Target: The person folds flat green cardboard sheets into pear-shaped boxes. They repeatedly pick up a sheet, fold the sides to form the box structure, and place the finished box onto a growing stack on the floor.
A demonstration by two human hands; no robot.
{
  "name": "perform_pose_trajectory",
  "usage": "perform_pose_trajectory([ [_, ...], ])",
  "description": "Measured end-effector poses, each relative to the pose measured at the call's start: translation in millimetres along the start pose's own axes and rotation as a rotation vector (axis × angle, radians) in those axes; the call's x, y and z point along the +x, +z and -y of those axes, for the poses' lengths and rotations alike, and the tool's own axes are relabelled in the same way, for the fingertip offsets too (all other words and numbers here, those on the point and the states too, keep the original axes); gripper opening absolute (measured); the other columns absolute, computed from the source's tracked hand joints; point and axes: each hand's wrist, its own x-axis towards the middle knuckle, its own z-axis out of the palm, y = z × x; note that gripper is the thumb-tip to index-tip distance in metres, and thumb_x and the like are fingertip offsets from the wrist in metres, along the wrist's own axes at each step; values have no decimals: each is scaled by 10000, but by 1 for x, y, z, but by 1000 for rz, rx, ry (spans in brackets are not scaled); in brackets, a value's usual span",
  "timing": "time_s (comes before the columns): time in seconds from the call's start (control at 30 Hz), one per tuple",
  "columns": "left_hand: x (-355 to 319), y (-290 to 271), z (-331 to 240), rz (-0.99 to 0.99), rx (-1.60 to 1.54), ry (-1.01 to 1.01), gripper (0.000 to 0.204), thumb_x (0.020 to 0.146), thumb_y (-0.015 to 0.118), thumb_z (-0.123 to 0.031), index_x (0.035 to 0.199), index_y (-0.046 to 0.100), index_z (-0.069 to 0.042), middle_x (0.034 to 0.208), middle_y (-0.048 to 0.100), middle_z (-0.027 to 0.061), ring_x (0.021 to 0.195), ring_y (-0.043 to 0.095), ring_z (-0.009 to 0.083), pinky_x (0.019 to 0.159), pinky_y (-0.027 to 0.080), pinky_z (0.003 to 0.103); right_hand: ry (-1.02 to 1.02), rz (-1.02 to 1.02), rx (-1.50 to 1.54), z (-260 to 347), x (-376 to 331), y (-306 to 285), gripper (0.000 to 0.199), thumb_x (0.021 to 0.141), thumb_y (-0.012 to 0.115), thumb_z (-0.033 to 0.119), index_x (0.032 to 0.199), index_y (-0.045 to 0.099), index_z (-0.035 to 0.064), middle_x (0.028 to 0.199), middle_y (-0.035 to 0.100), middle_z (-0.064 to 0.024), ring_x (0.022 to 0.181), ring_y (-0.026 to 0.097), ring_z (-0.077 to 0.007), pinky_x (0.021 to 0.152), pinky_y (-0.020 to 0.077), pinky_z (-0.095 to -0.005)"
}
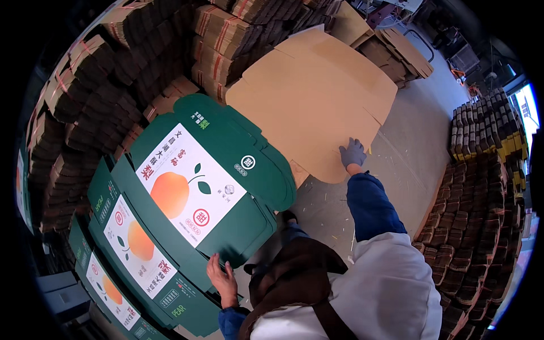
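Fingers of the gloved right hand (353, 153) spread open at the brown cardboard sheet's (311, 96) edge; left hand (222, 281) at the green printed sheet (198, 181)

Brown sheet ahead, green one to its left; left fingers' grip, cannot tell; both flat, unfolded; handling looks under way, the share left unclear.

Head view: left fisheye of a head-worn pair, upright, looking steeply down and forward. Wearer's white-and-brown-clad torso (391, 277) enters at the lower edge, very near; both hands (353, 154) sit mid-range; smooth grey floor (411, 130) recedes toward upper right. Straight edges bow near rim; black corners bound the rounded field.
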Motion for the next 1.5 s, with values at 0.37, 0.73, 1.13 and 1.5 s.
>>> perform_pose_trajectory([
  [0.37,99,87,-72,270,274,-45,684,771,702,-75,1384,402,-18,1435,362,212,1296,356,410,1088,318,456,-16,111,-24,-144,290,-34,809,813,586,632,1428,408,137,1431,459,-93,1302,454,-318,1029,396,-490],
  [0.73,110,99,-82,285,268,-87,680,741,715,-78,1344,408,-4,1403,382,215,1277,365,414,1081,319,465,-114,414,91,-197,372,-82,656,736,721,486,1179,598,17,1031,645,-148,886,657,-297,686,540,-406],
  [1.13,102,76,-78,169,251,-32,670,734,765,-205,1317,486,-26,1362,448,181,1233,428,370,1008,401,452,-491,57,497,-58,234,-446,189,795,700,197,854,636,30,726,578,-3,664,534,-92,574,434,-277],
  [1.5,134,-37,-102,-77,-783,-116,328,944,599,-233,1119,584,44,1012,669,153,952,661,251,838,507,345,-1607,-640,227,196,-205,-610,208,830,544,216,904,592,28,664,589,-155,623,623,-290,612,496,-380],
])
